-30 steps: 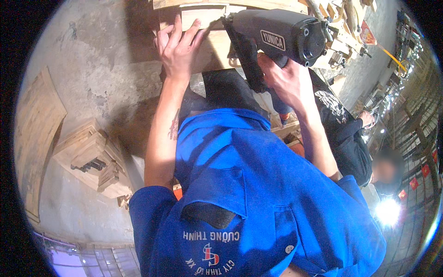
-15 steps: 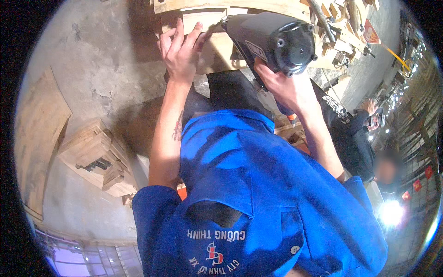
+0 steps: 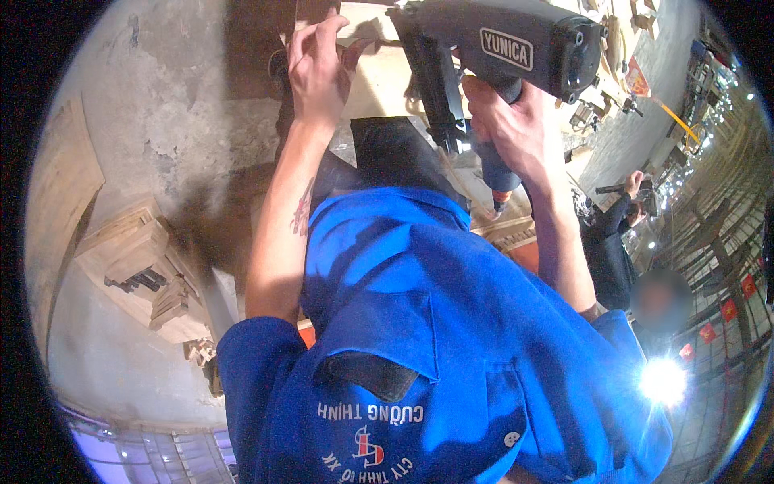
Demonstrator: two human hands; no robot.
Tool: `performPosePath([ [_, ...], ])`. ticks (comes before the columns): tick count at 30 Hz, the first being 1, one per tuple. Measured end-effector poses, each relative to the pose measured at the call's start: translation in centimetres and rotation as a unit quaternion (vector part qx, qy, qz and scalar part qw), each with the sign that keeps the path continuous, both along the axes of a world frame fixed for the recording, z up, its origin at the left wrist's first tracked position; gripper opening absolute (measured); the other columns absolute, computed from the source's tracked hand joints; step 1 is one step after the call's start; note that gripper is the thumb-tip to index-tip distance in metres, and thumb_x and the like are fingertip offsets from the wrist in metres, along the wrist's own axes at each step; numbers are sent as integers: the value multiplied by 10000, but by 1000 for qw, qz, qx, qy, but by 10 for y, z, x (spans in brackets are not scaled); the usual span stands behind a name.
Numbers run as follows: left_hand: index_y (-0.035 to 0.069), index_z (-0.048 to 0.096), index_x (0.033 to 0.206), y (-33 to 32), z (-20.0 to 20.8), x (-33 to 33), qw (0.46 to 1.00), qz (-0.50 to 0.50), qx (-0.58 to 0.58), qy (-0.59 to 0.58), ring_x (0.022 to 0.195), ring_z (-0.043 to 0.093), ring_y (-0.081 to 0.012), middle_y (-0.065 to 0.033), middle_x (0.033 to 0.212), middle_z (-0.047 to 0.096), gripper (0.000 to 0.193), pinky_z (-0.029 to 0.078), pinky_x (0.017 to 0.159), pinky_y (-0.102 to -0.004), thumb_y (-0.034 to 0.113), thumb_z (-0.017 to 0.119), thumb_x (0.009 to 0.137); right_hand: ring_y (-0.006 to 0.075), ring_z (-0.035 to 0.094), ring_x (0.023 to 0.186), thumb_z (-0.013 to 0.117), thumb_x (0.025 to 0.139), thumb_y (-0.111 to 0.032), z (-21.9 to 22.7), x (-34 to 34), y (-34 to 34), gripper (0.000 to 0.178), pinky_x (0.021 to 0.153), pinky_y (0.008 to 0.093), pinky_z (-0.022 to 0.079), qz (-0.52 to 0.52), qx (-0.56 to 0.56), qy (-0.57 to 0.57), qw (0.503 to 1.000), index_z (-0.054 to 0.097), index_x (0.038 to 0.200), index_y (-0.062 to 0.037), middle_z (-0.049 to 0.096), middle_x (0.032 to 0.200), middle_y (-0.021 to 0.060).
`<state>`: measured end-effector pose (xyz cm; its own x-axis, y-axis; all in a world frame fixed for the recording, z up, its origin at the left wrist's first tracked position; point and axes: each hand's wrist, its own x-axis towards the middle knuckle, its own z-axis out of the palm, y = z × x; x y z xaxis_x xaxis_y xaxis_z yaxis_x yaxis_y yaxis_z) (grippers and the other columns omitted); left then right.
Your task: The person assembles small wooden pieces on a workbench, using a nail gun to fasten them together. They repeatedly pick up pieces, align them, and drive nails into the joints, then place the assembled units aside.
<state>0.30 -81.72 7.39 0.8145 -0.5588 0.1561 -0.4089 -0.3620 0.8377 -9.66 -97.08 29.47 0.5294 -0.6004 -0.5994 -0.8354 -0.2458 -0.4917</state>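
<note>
In my right hand (image 3: 516, 125) is the grip of a dark grey and black nail gun (image 3: 508, 48), my fingers wrapped around it. Its long black magazine slants down beside the grip, and its nose points left, near the wooden workpiece. My left hand (image 3: 321, 73) is at the left end of a pale wooden piece (image 3: 369, 22), thumb along the near side and fingers bent at the end. Below that piece lies a pale wooden panel (image 3: 383, 85). The fingertips of my left hand are partly cut off by shadow and the top edge.
A stack of wooden parts (image 3: 149, 266) stands on the floor at left, beside a large leaning board (image 3: 64, 210). Wood offcuts (image 3: 601, 101) lie beyond the nail gun at right. Another person (image 3: 609, 250) in dark clothes holds a device farther right, near a bright lamp (image 3: 663, 381).
The nail gun has turned so its side now shows, and has shifted right and up with my right hand. My left hand has moved slightly up, its fingers more bent.
</note>
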Motion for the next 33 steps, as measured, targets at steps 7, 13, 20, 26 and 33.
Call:
performPosePath([
  [7, 31, 615, 1331, -4, 4, 5, 999, -15, -35, -5, 1004, 641, -318, -107, 910, 726, 472, 499, 921, -448, 209, 762, 919, 304, 689, 804, 655, 940, -271, -12, 8, 5, 315, 778, 424, 545, 55, -31, -42, 997, 673, 1184, -72, 712, 912, 171],
  [13, -12, 611, 1325, -4, 2, 6, 999, -14, -45, -17, 989, 632, -315, -100, 865, 703, 474, 498, 909, -451, 259, 726, 954, 336, 694, 790, 656, 936, -252, -6, 7, 3, 290, 764, 449, 550, 49, 9, 30, 998, 668, 1161, -70, 707, 885, 191],
  [20, -8, 602, 1331, -4, 20, 12, 991, -67, 42, -111, 1013, 627, -328, -114, 1004, 702, 472, 495, 888, -470, 130, 726, 897, 373, 689, 663, 690, 895, -343, 5, 17, -10, 384, 640, 471, 549, 137, 5, 34, 990, 648, 1045, 8, 657, 708, 212],
  [26, 48, 643, 1238, -20, 101, -4, 970, -98, 200, -101, 1288, 566, -355, -160, 1394, 625, 342, 412, 1084, -513, 211, 700, 942, 105, 606, 717, 583, 1009, -240, 95, -69, -52, 315, 664, 289, 512, -181, 212, -119, 953, 605, 1273, -68, 645, 870, 36],
  [33, 16, 403, 1564, -197, 168, -131, 938, -279, -26, 204, 1233, 620, -392, -247, 1553, 470, 578, 527, 1019, -462, 139, 531, 1014, 107, 614, 698, 522, 1078, -252, 139, -185, -138, 334, 647, 273, 511, -306, 70, -254, 915, 551, 1331, -37, 626, 879, 28],
])
